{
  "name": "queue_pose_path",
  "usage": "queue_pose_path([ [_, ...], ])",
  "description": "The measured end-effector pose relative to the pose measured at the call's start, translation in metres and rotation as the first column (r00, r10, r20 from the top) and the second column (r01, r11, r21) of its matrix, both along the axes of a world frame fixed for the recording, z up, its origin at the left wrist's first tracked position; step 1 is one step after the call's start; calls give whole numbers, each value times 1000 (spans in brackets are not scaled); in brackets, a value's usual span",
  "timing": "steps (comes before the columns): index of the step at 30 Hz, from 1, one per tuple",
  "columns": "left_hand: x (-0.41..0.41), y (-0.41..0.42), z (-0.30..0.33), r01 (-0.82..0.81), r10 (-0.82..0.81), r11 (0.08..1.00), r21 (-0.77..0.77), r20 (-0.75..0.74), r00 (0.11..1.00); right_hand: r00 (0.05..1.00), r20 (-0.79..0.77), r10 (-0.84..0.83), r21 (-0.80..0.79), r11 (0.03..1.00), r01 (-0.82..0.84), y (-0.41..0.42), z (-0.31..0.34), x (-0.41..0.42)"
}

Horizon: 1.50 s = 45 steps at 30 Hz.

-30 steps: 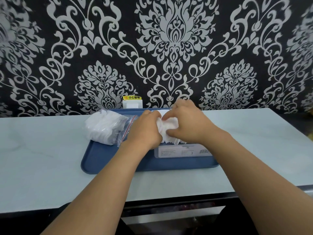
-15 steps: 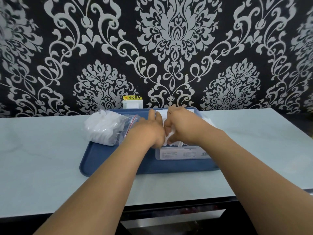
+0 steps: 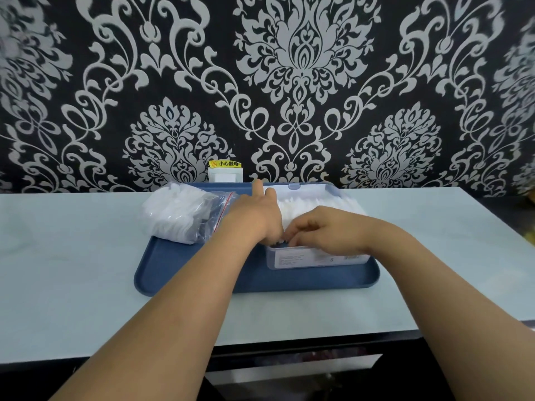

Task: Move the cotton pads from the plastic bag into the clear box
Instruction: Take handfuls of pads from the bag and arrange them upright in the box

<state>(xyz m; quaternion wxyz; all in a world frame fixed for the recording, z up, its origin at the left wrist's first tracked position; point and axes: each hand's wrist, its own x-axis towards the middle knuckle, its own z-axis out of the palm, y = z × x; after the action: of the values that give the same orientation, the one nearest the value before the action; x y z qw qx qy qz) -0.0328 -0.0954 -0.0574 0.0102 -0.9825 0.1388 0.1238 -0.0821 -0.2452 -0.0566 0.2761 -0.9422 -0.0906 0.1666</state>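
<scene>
Currently: blue tray at frame centre on pale counter, patterned black-and-grey wall behind.

Clear box on right half of tray, lid standing open at the back edge. Packed with a row of white pads, visible above and behind both hands. Printed label on front wall of box, text too blurred to read.

Bag on left rear corner of tray, lying on its side, hanging slightly over the tray's left rim. Bulging with more white pads. Red zip strip at its mouth, pointing right toward left hand.

Left hand reaching forward at left end of box, fingers extended and roughly straight, tips near rear tray rim. Appears pressed flat against the end of the pad row; not curled round anything. Just right of bag mouth, contact with bag not clear.

Right hand over front part of box, palm down, fingers curled and pointing left toward left wrist. Fingertips down at front left corner of box, on or among pads. Blurred there: cannot tell whether pinching pads or just pushing them. Both hands nearly touching at that corner.

White socket on wall behind tray, upper centre, yellow warning sticker above it.

Dark counter edge and dark space under it along bottom of frame.
</scene>
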Motion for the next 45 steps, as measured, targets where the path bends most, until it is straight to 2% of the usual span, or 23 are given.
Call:
queue_pose_path([
  [3,-1,0,-2,-10,10,1000,-17,-25,1000,1000,-18,9,50,999,-9,6,-1,4],
  [6,-3,1,-5,-26,19,995,-97,-68,998,1000,4,23,-15,1000,-23,12,-3,3],
  [10,-16,13,8,-14,-21,969,-246,-141,990,978,207,8,-35,999,0,25,15,-6],
  [12,-24,33,26,-19,-38,899,-438,-121,992,918,394,-55,68,997,31,37,29,-9],
  [14,-30,64,45,-33,32,747,-664,-13,999,884,452,-120,219,975,20,55,37,-10],
  [16,-27,102,50,-41,243,656,-753,160,957,916,393,-79,202,979,-2,72,31,-6],
  [17,-23,123,45,-87,347,656,-750,198,917,936,349,-44,155,988,-12,82,24,-3],
  [18,-20,137,39,-168,413,665,-728,171,895,948,317,-28,99,995,-4,91,16,2],
  [19,-17,148,28,-244,432,691,-681,118,894,955,294,-25,61,998,7,99,10,6],
  [21,-8,157,7,-295,380,729,-617,6,925,968,249,-13,12,1000,10,114,6,11],
  [25,-1,150,-4,-278,359,651,-707,-36,933,994,68,-86,-1,996,87,127,3,24],
  [27,0,151,-3,-265,354,678,-685,-11,935,989,48,-140,81,987,136,126,1,32],
  [29,0,153,-5,-272,334,702,-658,-32,942,976,-30,-214,319,924,212,124,-2,34],
  [31,-3,160,-3,-279,317,672,-686,-74,946,977,-45,-209,502,841,203,125,-2,28],
  [33,-6,166,2,-280,296,630,-725,-109,949,979,134,-150,514,856,61,122,0,19],
  [35,-10,170,6,-278,271,602,-749,-137,953,938,338,-73,385,921,-67,118,1,13],
  [38,-16,169,10,-277,200,545,-792,-198,960,867,498,5,166,981,-101,111,0,12],
  [42,-21,165,10,-238,110,496,-835,-211,971,640,767,43,46,991,-123,108,7,11],
  [45,-21,165,11,-163,84,500,-850,-140,987,504,862,46,-37,999,-27,106,12,12],
])
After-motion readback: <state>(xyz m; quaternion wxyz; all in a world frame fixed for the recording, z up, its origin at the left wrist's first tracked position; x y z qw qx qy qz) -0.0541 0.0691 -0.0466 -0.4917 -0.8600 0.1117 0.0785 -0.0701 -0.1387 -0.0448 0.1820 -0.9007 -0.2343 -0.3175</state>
